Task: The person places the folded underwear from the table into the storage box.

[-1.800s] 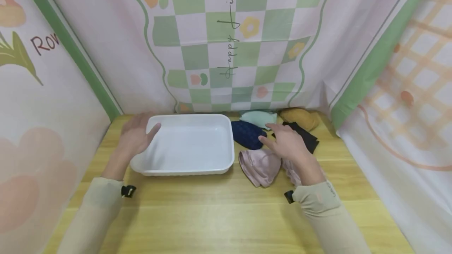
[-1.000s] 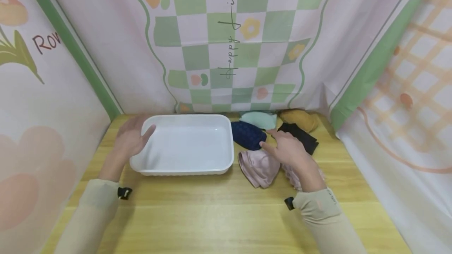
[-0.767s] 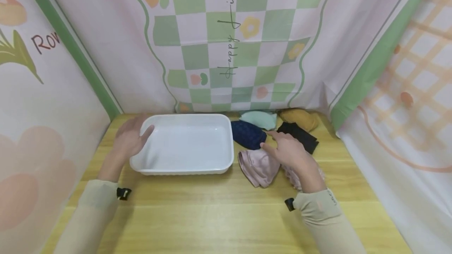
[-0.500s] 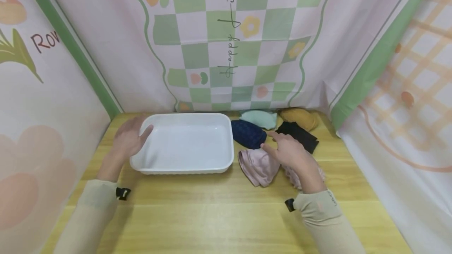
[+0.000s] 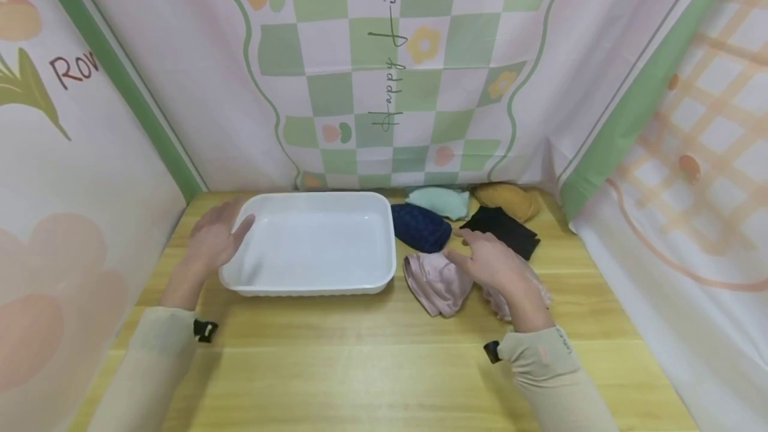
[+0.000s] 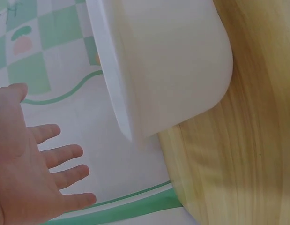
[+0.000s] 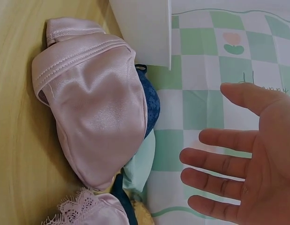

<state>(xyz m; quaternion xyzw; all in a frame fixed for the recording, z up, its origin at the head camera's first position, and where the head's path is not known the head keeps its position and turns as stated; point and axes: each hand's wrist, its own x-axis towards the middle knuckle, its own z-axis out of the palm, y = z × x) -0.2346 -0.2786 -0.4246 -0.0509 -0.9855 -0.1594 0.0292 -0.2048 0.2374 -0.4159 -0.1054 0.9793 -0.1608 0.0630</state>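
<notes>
My left hand (image 5: 213, 237) hovers at the left end of a white rectangular tray (image 5: 312, 285), thumb over its rim in the head view. In the left wrist view its spread fingers (image 6: 65, 154) hold nothing, apart from the tray's outer wall (image 6: 182, 61). My right hand (image 5: 493, 264), fingers extended and holding nothing, is over the folded garments. Nearest it are a pink satin, cup-shaped garment (image 7: 98, 103) and a lace-edged pink one (image 7: 95, 211), partly hidden under the hand in the head view.
Behind these lie a navy garment (image 5: 421, 228), a mint one (image 5: 441, 203), a mustard one (image 5: 509, 201) and a black one (image 5: 505, 232), right of the tray. A wooden table (image 5: 336, 365) carries everything. Printed curtains (image 5: 384, 85) close off the back and sides.
My left hand has shifted left, away from the tray's inside. My right hand has drawn slightly toward me, uncovering more of the black garment. The tray and garments stay put.
</notes>
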